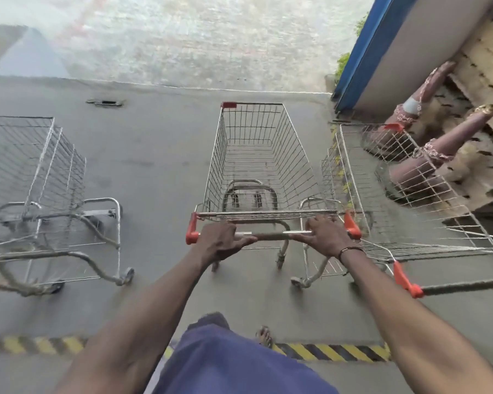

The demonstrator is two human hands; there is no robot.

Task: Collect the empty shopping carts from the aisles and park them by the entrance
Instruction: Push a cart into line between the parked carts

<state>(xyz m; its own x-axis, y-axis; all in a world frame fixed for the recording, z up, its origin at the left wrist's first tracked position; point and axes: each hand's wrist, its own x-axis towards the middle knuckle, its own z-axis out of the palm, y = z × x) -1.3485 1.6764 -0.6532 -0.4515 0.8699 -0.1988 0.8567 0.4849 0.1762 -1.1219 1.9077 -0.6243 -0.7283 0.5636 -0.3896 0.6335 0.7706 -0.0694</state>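
An empty wire shopping cart point(256, 163) with red corner caps stands straight ahead of me on the grey concrete. My left hand point(219, 241) grips the left part of its handle bar point(272, 236). On the right part of the same bar rests my right hand point(326, 238), fingers curled over it. A second empty cart point(404, 194) stands close on the right, its basket almost touching mine. To the left stand nested empty carts point(40, 177), apart from mine.
Two worn traffic cones point(439, 155) lean against wooden pallets point(484, 66) at the right, beside a blue-edged wall point(365, 55). A yellow-black hazard stripe point(333, 352) crosses the floor at my feet. A floor drain point(106, 102) lies ahead left, before a lighter paved area point(197, 41).
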